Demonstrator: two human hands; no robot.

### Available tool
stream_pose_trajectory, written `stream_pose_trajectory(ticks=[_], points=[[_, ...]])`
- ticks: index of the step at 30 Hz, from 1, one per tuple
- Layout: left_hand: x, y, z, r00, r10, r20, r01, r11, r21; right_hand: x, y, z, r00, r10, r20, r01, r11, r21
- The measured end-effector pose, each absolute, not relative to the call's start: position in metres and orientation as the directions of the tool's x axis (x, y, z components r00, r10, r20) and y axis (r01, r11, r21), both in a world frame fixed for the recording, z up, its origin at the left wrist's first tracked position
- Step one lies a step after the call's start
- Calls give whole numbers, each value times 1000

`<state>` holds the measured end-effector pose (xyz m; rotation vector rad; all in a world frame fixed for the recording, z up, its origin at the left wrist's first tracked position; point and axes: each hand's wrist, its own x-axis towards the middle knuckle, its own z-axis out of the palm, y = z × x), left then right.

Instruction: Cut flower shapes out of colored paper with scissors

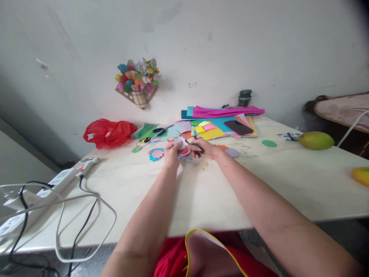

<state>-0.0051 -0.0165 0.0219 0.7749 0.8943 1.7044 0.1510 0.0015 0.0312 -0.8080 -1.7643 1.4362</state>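
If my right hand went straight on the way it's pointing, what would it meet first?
Your right hand, holding the scissors, would probably meet the lavender paper in your left hand first, though depth is hard to judge from this one view.

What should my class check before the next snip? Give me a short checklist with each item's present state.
1. Scissors gripped by the handles in the right hand: ok.
2. Lilac paper held in the left hand: ok.
3. Left fingertips safely clear of the blades: cannot tell; too small to see.
4. Table free of scraps: not ok; bits lie near the hands.
5. Power strip away from the cutting: ok, at the table's left side.
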Motion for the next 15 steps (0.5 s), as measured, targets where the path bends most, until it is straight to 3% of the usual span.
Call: stream_pose_trajectory(ticks=[15], points=[[10, -27, 26, -394, 919, 20, -502, -234, 833, 136, -8, 34, -455, 885, 99, -30, 96, -995]])
